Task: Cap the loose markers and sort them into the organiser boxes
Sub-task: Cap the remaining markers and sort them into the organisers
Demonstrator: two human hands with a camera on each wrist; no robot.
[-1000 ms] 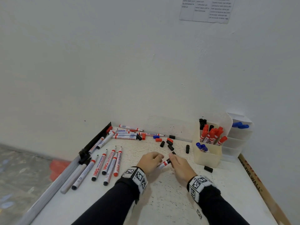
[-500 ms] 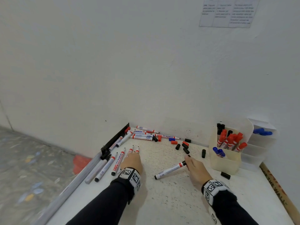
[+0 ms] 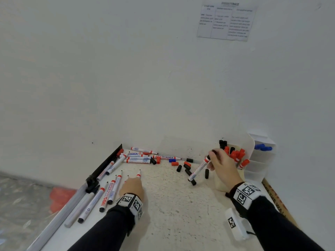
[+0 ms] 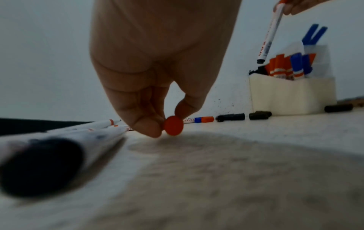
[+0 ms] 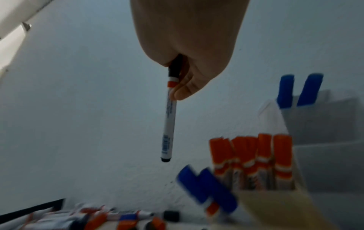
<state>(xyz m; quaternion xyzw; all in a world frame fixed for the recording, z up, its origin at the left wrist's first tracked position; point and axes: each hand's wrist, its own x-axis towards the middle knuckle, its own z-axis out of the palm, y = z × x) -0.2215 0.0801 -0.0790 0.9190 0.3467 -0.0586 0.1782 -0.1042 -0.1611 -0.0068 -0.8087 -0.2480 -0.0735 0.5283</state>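
Observation:
My right hand [image 3: 215,156] grips a black-capped marker [image 3: 198,169] by its cap end, and the marker hangs tilted in the air just left of the cream organiser box [image 3: 220,183]. The right wrist view shows this marker [image 5: 169,124] above red and blue capped markers standing in the box [image 5: 275,207]. On the table my left hand [image 3: 133,185] pinches the rear end of an uncapped red marker [image 4: 173,126], with thumb and fingers curled on it. Its tip [image 3: 138,173] points towards the wall.
Uncapped markers [image 3: 112,187] lie in a row left of my left hand, with more piled by the wall [image 3: 139,157]. Loose black and red caps [image 3: 186,169] sit mid-table. White stacked bins [image 3: 261,160] hold blue markers. A black rail [image 3: 105,167] edges the left side.
My right hand has lifted the capped marker off the table and carried it right, up to the organiser box. My left hand has stayed at the marker row and now pinches one.

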